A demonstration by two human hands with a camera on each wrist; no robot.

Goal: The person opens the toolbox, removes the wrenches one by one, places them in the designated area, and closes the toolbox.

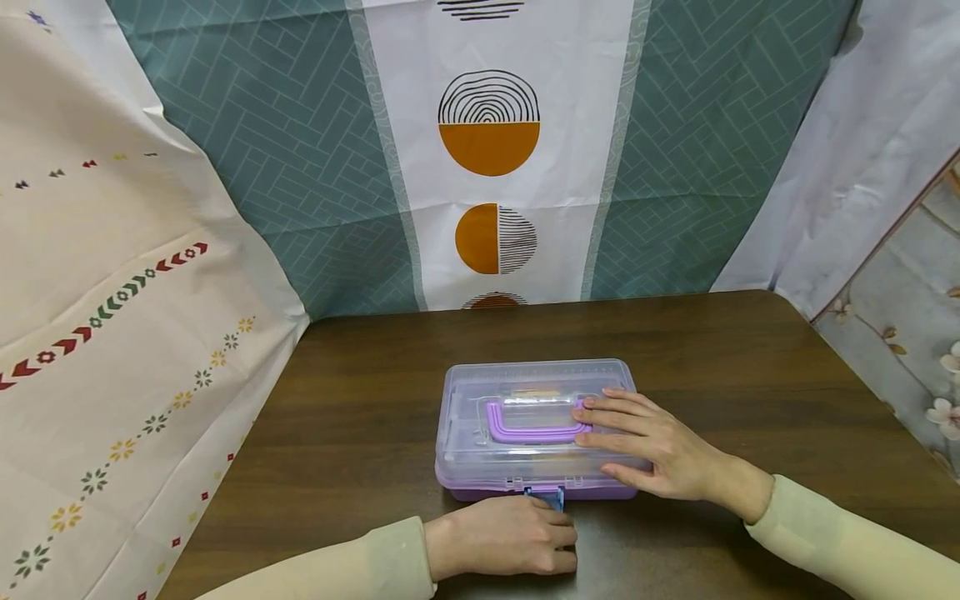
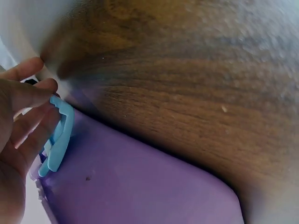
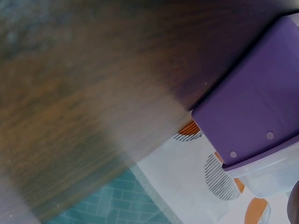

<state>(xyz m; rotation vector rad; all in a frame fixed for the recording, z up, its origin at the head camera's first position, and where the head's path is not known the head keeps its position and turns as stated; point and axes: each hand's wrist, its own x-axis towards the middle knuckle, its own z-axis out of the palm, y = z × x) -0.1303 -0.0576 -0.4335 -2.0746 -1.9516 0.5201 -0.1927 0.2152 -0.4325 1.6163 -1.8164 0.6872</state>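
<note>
A plastic storage box with a clear lid (image 1: 465,417) and a purple base (image 2: 140,177) sits on the table. A purple carry handle (image 1: 525,435) lies folded on the lid. On the box's near side, a light-blue latch (image 2: 60,140) stands out from the base. My left hand (image 1: 517,537) pinches the latch's free end between curled fingers. My right hand (image 1: 660,446) rests on the right part of the lid, its fingers spread and straight, with fingertips over the handle's right end. Through the cloudy lid, the contents show only as blurred shapes.
The brown wooden table (image 1: 360,400) extends around the box on all sides. A patterned cloth (image 1: 292,150) hangs behind its far edge. Cream embroidered fabric (image 1: 135,333) drapes along the left, and floral fabric (image 1: 922,358) hangs at the right.
</note>
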